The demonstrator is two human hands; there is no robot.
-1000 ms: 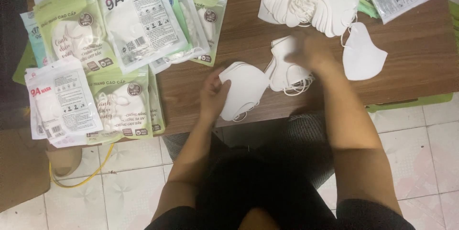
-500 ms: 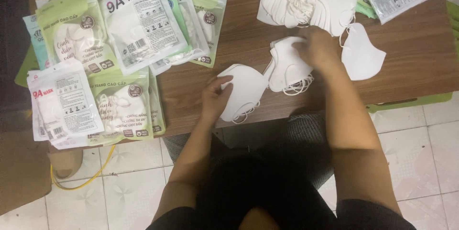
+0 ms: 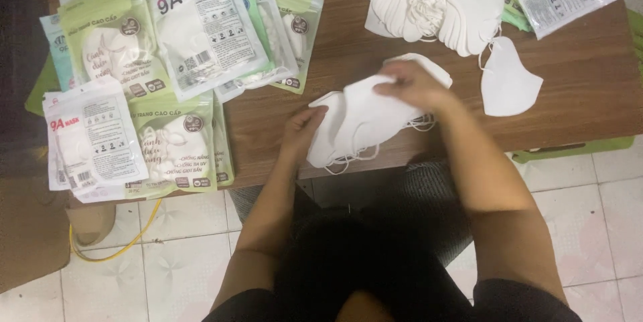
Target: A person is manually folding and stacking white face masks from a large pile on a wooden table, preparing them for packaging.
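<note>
Holding a small stack of white face masks between both hands, a seated person works at the near edge of a brown wooden table. Left hand grips the stack's left end, fingers curled around it. Right hand presses on top, fingers closed over the masks. A heap of loose masks lies beyond, one single mask beside it, and packaged mask bags spread to the left.
</note>
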